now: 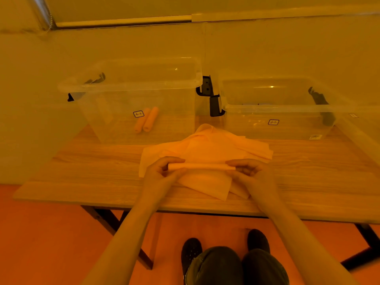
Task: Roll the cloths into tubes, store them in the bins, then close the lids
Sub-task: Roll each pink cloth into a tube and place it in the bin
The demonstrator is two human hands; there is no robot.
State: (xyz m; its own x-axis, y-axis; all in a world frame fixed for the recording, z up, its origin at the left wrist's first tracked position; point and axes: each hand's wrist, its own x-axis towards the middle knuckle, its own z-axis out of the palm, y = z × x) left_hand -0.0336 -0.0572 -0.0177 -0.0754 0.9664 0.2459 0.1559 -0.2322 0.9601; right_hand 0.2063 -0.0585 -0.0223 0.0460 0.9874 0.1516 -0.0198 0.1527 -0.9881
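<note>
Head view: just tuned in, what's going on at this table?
A person is rolling a cloth into a tube, left hand and right hand pinching its ends above a pile of loose cloths. Two rolled cloths already lie in the left bin. The right bin stands open too, its contents unclear.

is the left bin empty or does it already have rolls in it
Not empty: the left bin holds two rolled cloths lying side by side on its floor.

The wood-grain tabletop is carrying two clear bins and a pile of cloths.
</note>
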